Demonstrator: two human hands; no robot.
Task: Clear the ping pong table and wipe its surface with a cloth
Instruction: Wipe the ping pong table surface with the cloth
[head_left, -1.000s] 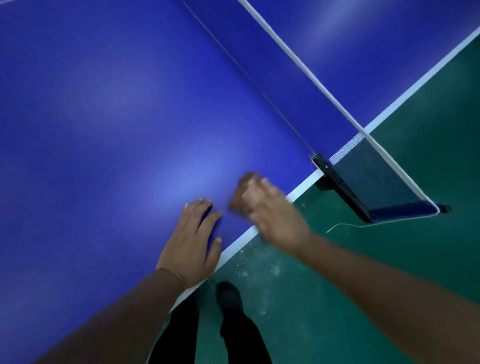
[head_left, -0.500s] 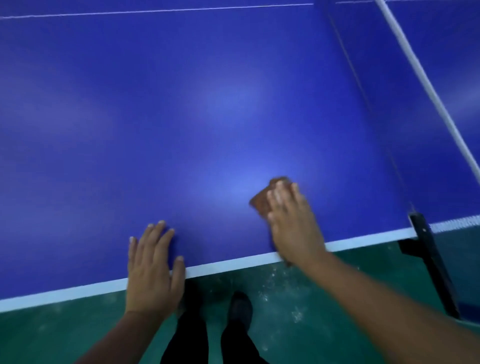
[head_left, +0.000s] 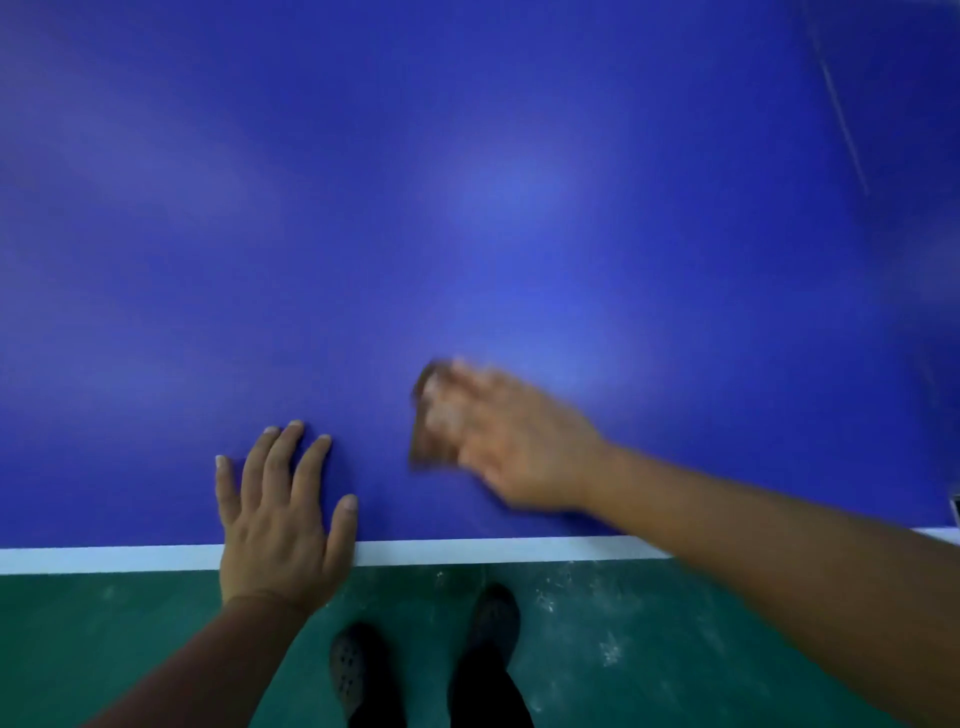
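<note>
Just right of centre in the lower half of the frame, our right hand (head_left: 519, 441) presses a small brown cloth (head_left: 434, 415) flat against the blue surface (head_left: 467, 182) — fingers spread over it, the cloth showing past the fingertips, all of it blurred. Our left hand (head_left: 280, 514) lies to the lower left of the cloth, apart from it, palm down and fingers splayed, holding nothing, its heel over the white edge line (head_left: 104, 558). Below that line runs the green floor (head_left: 104, 649), scuffed with pale marks, and our two dark shoes (head_left: 358, 670) stand at bottom centre.
</note>
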